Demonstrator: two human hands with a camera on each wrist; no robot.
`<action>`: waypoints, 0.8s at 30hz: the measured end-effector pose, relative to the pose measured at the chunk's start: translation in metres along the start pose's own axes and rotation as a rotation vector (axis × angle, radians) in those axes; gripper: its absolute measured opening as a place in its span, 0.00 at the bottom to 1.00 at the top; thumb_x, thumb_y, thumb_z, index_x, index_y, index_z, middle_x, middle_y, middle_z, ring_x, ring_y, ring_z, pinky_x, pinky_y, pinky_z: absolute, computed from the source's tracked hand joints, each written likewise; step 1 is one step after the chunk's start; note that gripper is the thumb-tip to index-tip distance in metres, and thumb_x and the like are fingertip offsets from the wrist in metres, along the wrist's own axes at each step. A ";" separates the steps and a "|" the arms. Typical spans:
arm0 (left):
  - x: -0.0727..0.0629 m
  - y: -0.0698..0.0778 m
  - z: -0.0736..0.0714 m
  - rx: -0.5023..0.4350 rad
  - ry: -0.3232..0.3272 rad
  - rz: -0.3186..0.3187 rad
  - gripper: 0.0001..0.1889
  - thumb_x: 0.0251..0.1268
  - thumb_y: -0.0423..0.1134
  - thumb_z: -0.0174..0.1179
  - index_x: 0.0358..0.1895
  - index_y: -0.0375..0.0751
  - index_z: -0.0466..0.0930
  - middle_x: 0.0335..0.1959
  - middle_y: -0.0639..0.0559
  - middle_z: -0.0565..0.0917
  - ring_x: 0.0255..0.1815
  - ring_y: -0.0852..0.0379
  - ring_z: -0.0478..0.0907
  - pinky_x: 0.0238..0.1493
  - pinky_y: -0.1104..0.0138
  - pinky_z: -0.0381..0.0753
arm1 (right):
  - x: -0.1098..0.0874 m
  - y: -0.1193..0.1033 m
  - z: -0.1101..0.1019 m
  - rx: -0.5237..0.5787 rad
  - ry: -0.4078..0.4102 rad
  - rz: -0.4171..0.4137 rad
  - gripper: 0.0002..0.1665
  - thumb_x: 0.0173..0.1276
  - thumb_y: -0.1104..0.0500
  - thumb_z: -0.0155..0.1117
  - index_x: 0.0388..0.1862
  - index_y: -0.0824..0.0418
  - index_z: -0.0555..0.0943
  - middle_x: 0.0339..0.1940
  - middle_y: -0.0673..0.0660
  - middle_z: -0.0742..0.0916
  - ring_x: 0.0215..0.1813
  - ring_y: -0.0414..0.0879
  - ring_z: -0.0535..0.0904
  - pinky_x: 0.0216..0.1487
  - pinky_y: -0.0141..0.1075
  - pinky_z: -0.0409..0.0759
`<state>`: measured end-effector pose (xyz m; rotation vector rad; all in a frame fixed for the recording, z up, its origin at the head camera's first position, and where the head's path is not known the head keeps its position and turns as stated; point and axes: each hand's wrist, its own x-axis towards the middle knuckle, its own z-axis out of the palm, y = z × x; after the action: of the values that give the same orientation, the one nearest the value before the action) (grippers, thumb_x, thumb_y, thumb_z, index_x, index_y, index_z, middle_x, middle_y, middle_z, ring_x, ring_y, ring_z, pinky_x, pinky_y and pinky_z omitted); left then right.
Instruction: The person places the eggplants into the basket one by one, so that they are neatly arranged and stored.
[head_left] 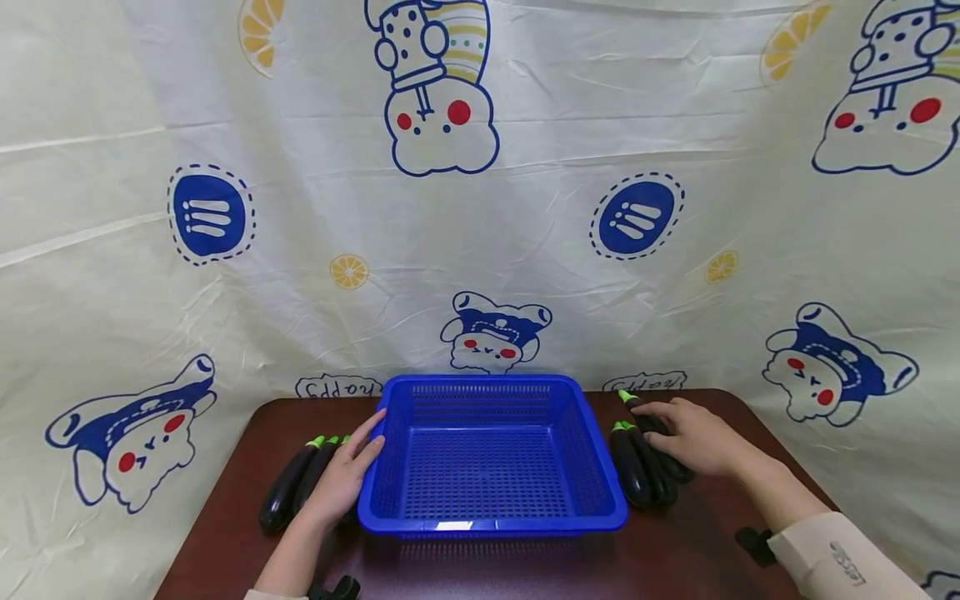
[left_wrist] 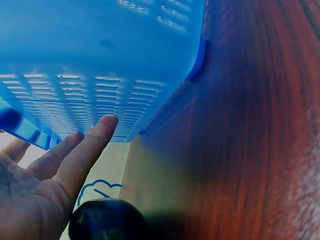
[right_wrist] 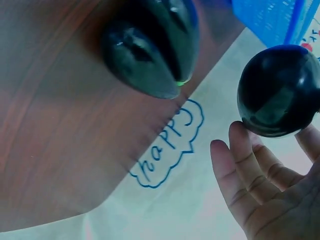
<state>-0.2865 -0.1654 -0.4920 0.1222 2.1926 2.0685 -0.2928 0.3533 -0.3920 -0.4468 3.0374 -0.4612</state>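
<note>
While our right grip (head_left: 690, 433) is clamped on the held eggplant (right_wrist: 277, 90), we have the line that matters: the blue plastic basket (head_left: 483, 471) sits just off at nine o'clock, with two loose eggplants (head_left: 632, 471) lying in between on the table (head_left: 570, 575). The held eggplant slants beneath our fingers, green stem toward eleven o'clock, blunt end toward five, and by the wrist view it looks clear of the table. Which hand is nearer to it? The right, no contest; our left grip (head_left: 345, 477) is away across the basket, its fingers straight and apart, resting at the basket's nine o'clock rim.

Now the surfaces, and what a shine! The held eggplant is near-black, smooth and glossy, swelling to a round end. The basket is moulded, round-cornered, slotted through floor and walls like a sieve. At nine o'clock from the left grip lie more glossy eggplants (head_left: 288, 492), three green stems showing, partly hidden by that hand. Under everything runs reddish-brown woodgrain; at twelve o'clock hangs a creased white cloth (head_left: 487, 233) printed with cartoon figures and orange slices.
</note>
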 end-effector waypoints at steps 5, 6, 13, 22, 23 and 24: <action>0.000 -0.001 0.000 0.003 0.004 0.004 0.26 0.84 0.53 0.49 0.80 0.64 0.62 0.79 0.40 0.68 0.63 0.42 0.81 0.53 0.55 0.86 | 0.002 -0.013 -0.004 -0.005 0.026 -0.034 0.27 0.74 0.50 0.67 0.69 0.54 0.80 0.49 0.60 0.83 0.43 0.50 0.79 0.41 0.47 0.77; 0.000 -0.001 0.000 0.008 0.006 0.006 0.26 0.84 0.53 0.48 0.80 0.64 0.62 0.79 0.40 0.68 0.63 0.42 0.81 0.53 0.54 0.85 | 0.002 -0.016 -0.005 -0.010 0.035 -0.042 0.26 0.74 0.50 0.67 0.68 0.54 0.80 0.52 0.62 0.84 0.47 0.53 0.81 0.44 0.50 0.79; -0.001 -0.002 0.001 0.018 0.016 0.007 0.26 0.84 0.52 0.48 0.80 0.64 0.62 0.79 0.40 0.68 0.63 0.43 0.81 0.54 0.55 0.85 | 0.005 -0.031 -0.009 -0.036 0.058 -0.079 0.25 0.74 0.50 0.67 0.67 0.52 0.81 0.56 0.63 0.85 0.55 0.59 0.82 0.49 0.57 0.80; 0.000 -0.001 0.001 0.018 0.017 0.008 0.26 0.84 0.52 0.48 0.80 0.63 0.62 0.79 0.40 0.68 0.63 0.43 0.81 0.54 0.55 0.85 | 0.009 -0.050 -0.011 -0.042 0.045 -0.086 0.23 0.75 0.50 0.65 0.66 0.52 0.82 0.60 0.66 0.85 0.62 0.66 0.80 0.56 0.64 0.78; 0.000 -0.001 0.001 0.018 0.016 0.009 0.26 0.84 0.52 0.48 0.80 0.63 0.62 0.79 0.40 0.68 0.63 0.42 0.81 0.54 0.55 0.85 | 0.009 -0.052 -0.011 -0.043 0.043 -0.087 0.23 0.75 0.50 0.65 0.67 0.51 0.81 0.61 0.66 0.84 0.63 0.67 0.79 0.57 0.65 0.78; 0.000 0.000 0.001 0.016 0.017 0.008 0.26 0.84 0.52 0.48 0.80 0.63 0.62 0.79 0.40 0.68 0.63 0.42 0.81 0.54 0.55 0.85 | 0.010 -0.054 -0.010 -0.043 0.040 -0.086 0.24 0.75 0.50 0.65 0.67 0.52 0.81 0.62 0.66 0.84 0.64 0.68 0.79 0.57 0.65 0.78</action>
<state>-0.2859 -0.1643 -0.4922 0.1162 2.2229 2.0635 -0.2882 0.3045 -0.3661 -0.5798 3.0811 -0.4137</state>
